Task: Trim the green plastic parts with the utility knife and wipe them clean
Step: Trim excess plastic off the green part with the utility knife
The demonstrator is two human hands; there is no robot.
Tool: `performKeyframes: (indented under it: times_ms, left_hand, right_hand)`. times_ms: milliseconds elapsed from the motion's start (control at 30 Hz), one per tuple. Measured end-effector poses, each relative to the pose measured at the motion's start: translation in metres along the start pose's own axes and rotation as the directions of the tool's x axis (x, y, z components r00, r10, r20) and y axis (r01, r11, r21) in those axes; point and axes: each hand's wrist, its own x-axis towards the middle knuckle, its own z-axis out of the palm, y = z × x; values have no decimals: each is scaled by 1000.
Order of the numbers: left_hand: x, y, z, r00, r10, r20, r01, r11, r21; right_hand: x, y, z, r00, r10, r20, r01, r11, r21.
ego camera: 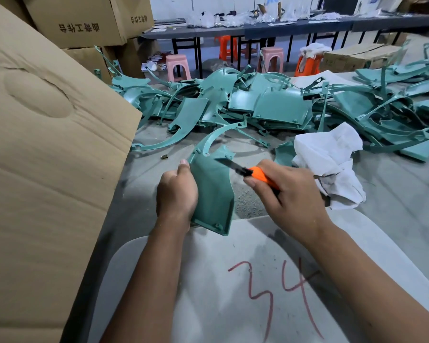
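My left hand [176, 194] grips the green part [212, 194] upright; my right hand [286, 191] holds the knife [248, 172], blade touching the part's right edge.

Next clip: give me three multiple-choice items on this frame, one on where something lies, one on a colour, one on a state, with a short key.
1. The white cloth lies:
A. right of the right hand
B. on the cardboard box
C. on a pink stool

2. The utility knife handle is:
A. blue
B. orange
C. yellow

3. The left hand:
A. rests flat and empty
B. holds the cloth
C. grips the green plastic part

Key: 1 A, it sits crumpled on the surface beside that hand. 2 B, orange shows between the fingers. 3 C, its fingers wrap the part's left edge.
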Motion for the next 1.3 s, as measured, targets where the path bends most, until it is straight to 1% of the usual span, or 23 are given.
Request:
performKeyframes:
  times_ms: [233, 333, 400, 467, 533, 667, 733, 900, 1000, 1100, 1167, 1200, 1233, 1300]
  left_hand:
    - [4, -1, -6, 998, 46, -44, -42, 995, 91]
    - [7, 0, -7, 996, 48, -76, -40, 994, 99]
    - [8, 0, -8, 995, 54, -86, -44, 993, 114]
    - [9, 1, -9, 995, 67, -79, -55, 989, 139]
    - [9, 2, -10, 993, 76, -85, -61, 985, 161]
    - [10, 3, -14, 987, 111, -118, -89, 980, 176]
    - [9, 3, -14, 987, 107, -121, -85, 981, 174]
    - [10, 1, -11, 993, 42, -107, -29, 993, 113]
    - [10, 2, -11, 995, -4, -97, 6, 1000, 23]
    - [9, -1, -7, 997, -52, -54, 49, 996, -69]
    - [11, 0, -9, 991, -132, -34, 122, 971, -204]
    - [14, 1, -11, 985, -169, -39, 152, 951, -271]
    - [17, 2, -14, 979, -192, -66, 163, 939, -302]
    - [23, 1, -17, 968, -202, -148, 149, 940, -307]
  right_hand:
    - [0, -3, -7, 974, -94, 208, 50, 977, 208]
    - [-2, -5, -8, 973, -94, 212, 33, 961, 274]
    - [-1, -8, -6, 986, -69, 154, 31, 970, 240]
    - [-1, -8, -2, 994, -8, 106, -4, 994, 112]
    - [-1, -6, 0, 993, 44, 109, -48, 998, 38]
    - [-1, -5, -4, 978, -25, 209, 1, 994, 114]
    - [0, -5, -5, 972, -37, 233, 1, 988, 155]
    - [-1, -4, -9, 965, -71, 251, 20, 980, 200]
    - [-1, -4, -7, 968, -69, 242, 15, 976, 217]
    - [0, -4, -8, 977, -85, 197, 38, 972, 231]
    - [-1, -6, -9, 974, -123, 191, 82, 975, 208]
    - [-3, -9, -8, 969, -142, 203, 105, 977, 185]
    - [-4, -11, -6, 964, -154, 216, 119, 979, 165]
    - [-5, -17, -2, 968, -141, 208, 110, 982, 156]
